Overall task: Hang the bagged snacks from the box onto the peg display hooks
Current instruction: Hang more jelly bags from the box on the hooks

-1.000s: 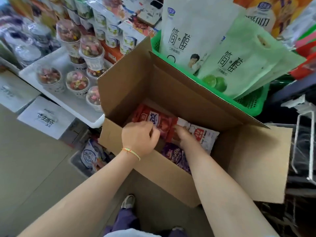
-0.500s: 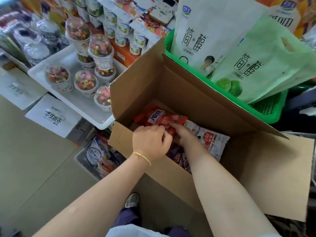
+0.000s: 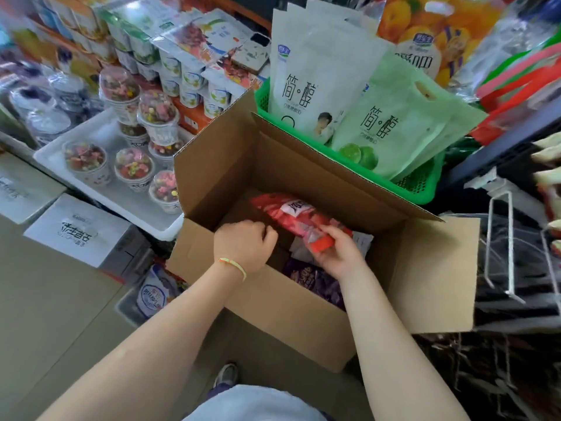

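You are at the picking stage: your right hand (image 3: 337, 253) pinches the near end of a red plastic snack bag with a white label (image 3: 291, 212), which lies tilted above the other packs inside the open brown cardboard box (image 3: 273, 302). Your left hand (image 3: 243, 247), with a thin yellow-green band at its wrist, is curled just beside the bag's left edge; whether its fingers hold the bag or only touch it cannot be told from here. A dark purple snack pack (image 3: 315, 282) and a white pack (image 3: 361, 240) remain lower in the box.

No bag has yet reached a hook, so the task looks to be at an early step. The white wire peg hooks (image 3: 501, 238) stand to your right, past the box's open flap.

The next move, as a judgement, calls for lifting the red bag clear of the box walls, turning it so its top hang hole faces the wire, and carrying it right without snagging the flap. The hang hole is not visible here, so find it first.
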`<state>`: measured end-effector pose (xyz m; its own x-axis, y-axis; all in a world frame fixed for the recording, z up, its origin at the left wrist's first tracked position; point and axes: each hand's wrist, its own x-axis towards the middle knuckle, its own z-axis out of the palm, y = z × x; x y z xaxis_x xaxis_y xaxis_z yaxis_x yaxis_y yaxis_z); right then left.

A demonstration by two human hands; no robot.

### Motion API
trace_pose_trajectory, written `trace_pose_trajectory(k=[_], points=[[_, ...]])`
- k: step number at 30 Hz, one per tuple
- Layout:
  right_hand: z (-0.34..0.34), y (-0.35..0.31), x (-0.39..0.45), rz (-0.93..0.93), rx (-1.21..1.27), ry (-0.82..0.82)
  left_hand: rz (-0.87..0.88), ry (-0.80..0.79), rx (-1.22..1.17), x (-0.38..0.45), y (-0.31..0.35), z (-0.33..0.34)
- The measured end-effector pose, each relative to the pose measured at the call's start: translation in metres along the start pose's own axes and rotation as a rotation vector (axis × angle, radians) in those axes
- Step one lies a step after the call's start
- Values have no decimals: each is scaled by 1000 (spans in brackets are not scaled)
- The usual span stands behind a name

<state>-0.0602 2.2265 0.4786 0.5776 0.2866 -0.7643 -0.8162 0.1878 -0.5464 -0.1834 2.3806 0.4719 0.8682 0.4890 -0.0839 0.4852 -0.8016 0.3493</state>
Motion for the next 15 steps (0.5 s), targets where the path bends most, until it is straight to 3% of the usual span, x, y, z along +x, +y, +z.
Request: trace_pose_trajectory(k=[2,4,7,11,15], points=[[-8,-2,-18,-34,42,-28,-35,-150,0,0,2,-11],[-14,-3,-35,-61,83,-63,-136,-276,-213,-1,7,-23],[-21,-4,-60,-113,45,-162,-378,-404,-1098,-4,26,-46],[-34,-17,-107,-239,-161,-454,-379,-259,-1829,-20,59,-61],[-49,-54,-150,-458,-428,-544,-158,-150,-2079,-30,86,-89]])
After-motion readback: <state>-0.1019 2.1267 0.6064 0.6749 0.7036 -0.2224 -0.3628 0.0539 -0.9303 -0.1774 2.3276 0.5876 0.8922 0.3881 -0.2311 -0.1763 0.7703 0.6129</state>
